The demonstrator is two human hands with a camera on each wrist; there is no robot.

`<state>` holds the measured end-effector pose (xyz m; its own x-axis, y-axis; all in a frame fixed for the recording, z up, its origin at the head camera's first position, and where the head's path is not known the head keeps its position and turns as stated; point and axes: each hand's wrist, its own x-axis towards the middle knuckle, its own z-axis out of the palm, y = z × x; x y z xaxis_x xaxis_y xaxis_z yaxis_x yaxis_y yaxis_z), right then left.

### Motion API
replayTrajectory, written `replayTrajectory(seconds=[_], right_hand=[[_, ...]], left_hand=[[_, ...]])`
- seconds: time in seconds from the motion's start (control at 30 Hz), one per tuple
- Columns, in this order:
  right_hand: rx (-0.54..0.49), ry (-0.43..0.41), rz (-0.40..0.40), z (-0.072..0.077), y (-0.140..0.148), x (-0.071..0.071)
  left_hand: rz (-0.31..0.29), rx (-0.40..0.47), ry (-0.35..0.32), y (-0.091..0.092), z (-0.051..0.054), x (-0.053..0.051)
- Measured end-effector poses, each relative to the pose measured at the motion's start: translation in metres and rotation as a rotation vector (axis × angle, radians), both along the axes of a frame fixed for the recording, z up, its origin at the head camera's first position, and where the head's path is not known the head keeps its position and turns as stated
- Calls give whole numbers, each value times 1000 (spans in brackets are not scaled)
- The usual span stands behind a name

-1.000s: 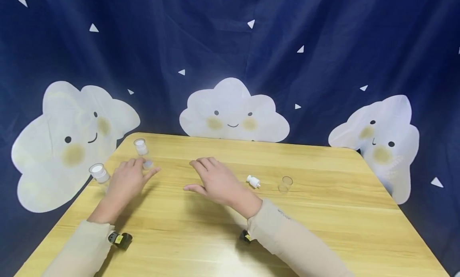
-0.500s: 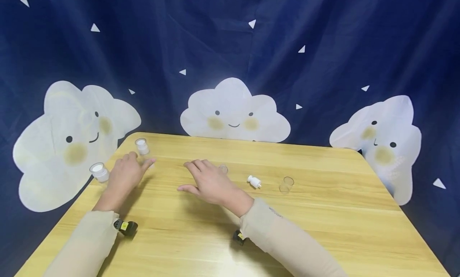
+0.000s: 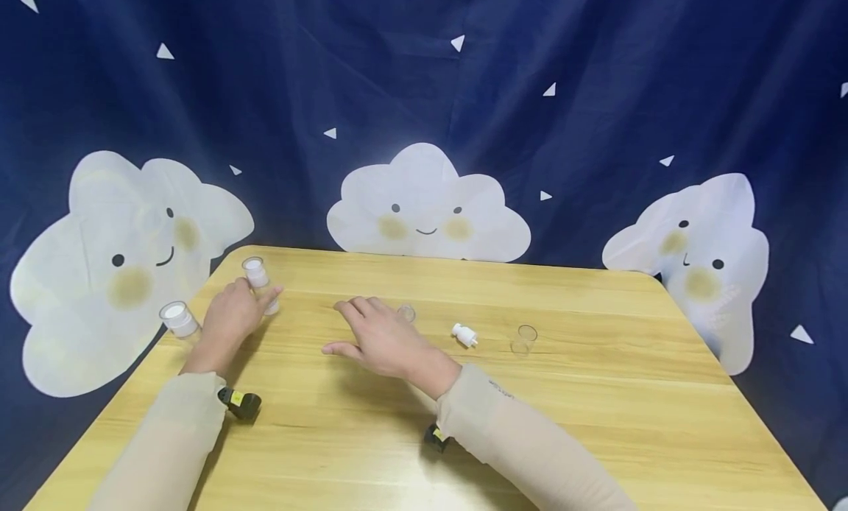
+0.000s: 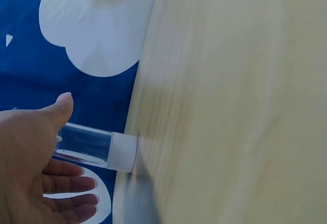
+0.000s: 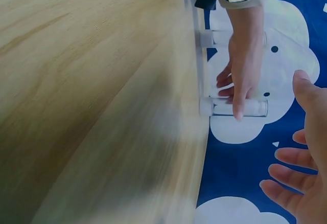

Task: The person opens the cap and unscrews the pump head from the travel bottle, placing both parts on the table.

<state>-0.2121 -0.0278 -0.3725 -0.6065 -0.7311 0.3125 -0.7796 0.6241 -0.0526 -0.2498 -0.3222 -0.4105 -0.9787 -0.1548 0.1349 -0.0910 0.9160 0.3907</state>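
Moved since a second earlier: the left hand (image 3: 230,316), its thumb now across the far bottle (image 3: 257,274); the right hand (image 3: 377,338), shifted toward nine o'clock, baring part of a clear round piece (image 3: 407,314).

Near bottle (image 3: 177,318), one: clear, white within, upright on the tabletop (image 3: 596,400), at nine o'clock from the left hand.
Left hand, one: fingers wide, thumb one side of the far bottle, the rest opposite; contact cannot be told.
Far bottle, one: clear, white base, upright, at one o'clock from the left hand.
Right hand, one: fingers loosely spread, holding nothing.
Clear round piece, one: between one and two o'clock from the right hand, partly hidden.
White pump piece (image 3: 465,335), one: on its side, at three o'clock from the right hand.
Clear cup (image 3: 523,340), one: at three o'clock from the white pump piece.
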Motion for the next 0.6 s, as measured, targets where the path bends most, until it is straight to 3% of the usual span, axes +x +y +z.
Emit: replayTrajectory(seconds=[0.2,0.6], right_hand=[[28,9,-15,-1,-6,0],[77,-14,-48,0,-19,-2]], left_hand=[[-10,12,-43,-8,-2,-6],[-78,33,-37,-4,-3,-5]])
